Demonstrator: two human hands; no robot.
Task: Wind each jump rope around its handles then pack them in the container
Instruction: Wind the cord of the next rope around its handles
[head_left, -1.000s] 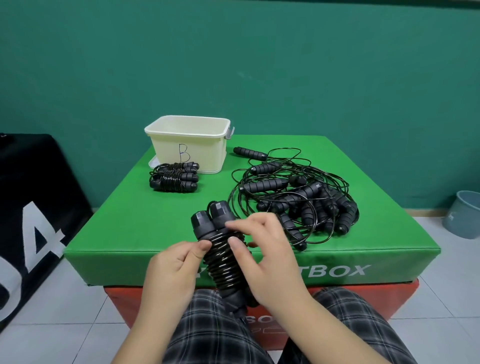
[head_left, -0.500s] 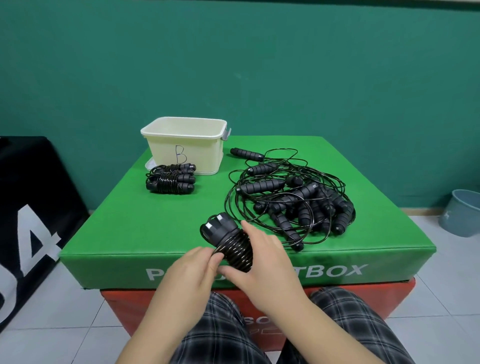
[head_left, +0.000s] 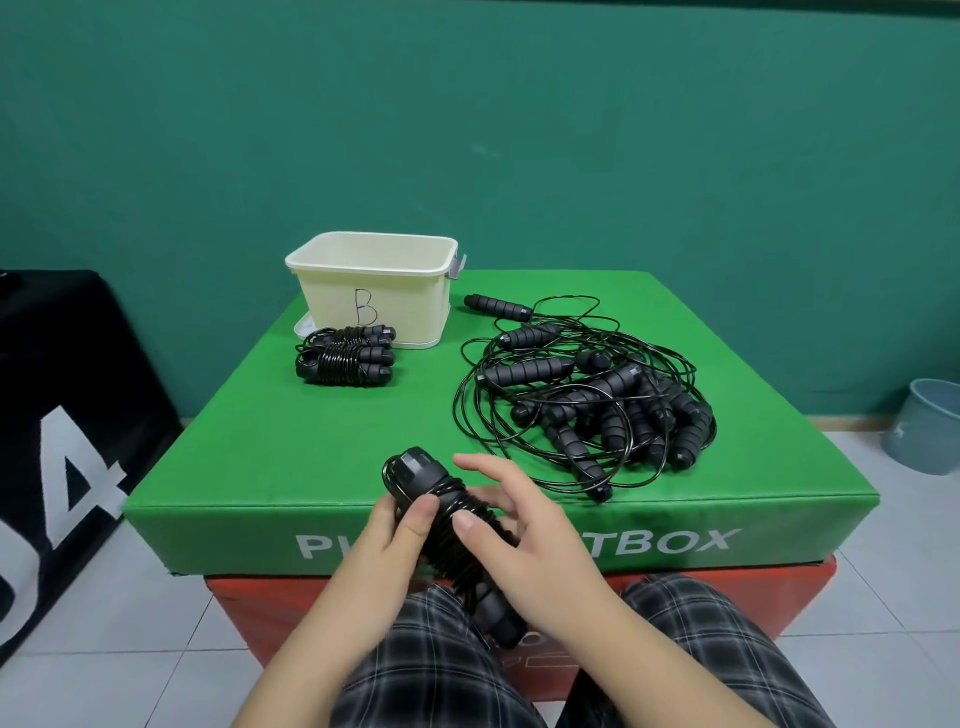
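A black jump rope wound round its two handles (head_left: 452, 540) hangs in front of the green box's near edge. My left hand (head_left: 387, 540) grips it from the left, thumb on the coils. My right hand (head_left: 524, 525) holds it from the right, thumb pressed on the coils and fingers partly lifted. Two wound ropes (head_left: 345, 356) lie on the green box by the cream container marked B (head_left: 374, 291). A tangled pile of unwound ropes with black foam handles (head_left: 587, 395) lies to the right of the container.
The green padded box (head_left: 249, 457) sits on a red one (head_left: 270, 597), right in front of my knees. A black panel (head_left: 62, 415) stands at the left. At the far right a grey bin (head_left: 930, 426) rests on the tiled floor.
The wound rope has tipped from upright to slanting away from me. My right hand has shifted along the coils and its fingers have lifted off.
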